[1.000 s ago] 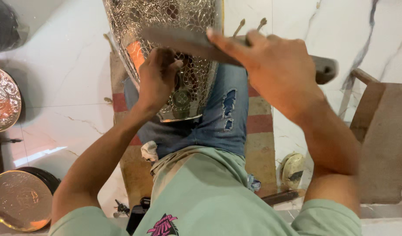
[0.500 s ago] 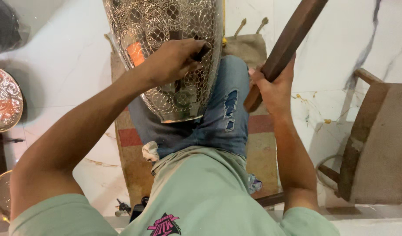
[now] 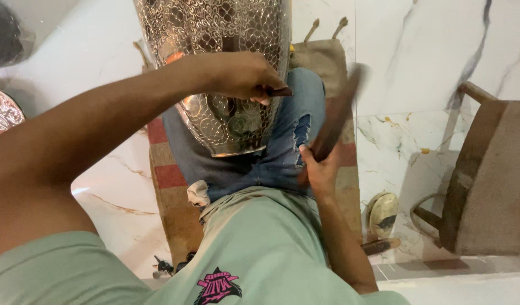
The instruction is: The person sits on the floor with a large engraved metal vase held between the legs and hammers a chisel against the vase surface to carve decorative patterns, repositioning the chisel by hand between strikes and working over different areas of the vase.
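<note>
A large silver metal vessel (image 3: 214, 34) with dense embossed patterns lies across my lap, its narrow end toward me. My left hand (image 3: 246, 73) rests on its side, fingers closed around a small dark punch tool (image 3: 278, 90) pressed to the metal. My right hand (image 3: 319, 169) grips the lower end of a long dark wooden mallet stick (image 3: 336, 121), which is motion-blurred and angled up to the right of the vessel. I sit in torn blue jeans (image 3: 294, 130) and a pale green shirt.
A woven mat (image 3: 169, 175) with red squares lies under me on white marble floor. A wooden stool (image 3: 486, 181) stands at right. A round metal piece (image 3: 382, 213) and a tool handle (image 3: 378, 246) lie beside my right arm. An embossed plate (image 3: 3, 113) is at left.
My right hand has dropped lower and swung the wooden stick down toward the vessel. My left hand stays on the vessel with the punch. The view has shifted slightly.
</note>
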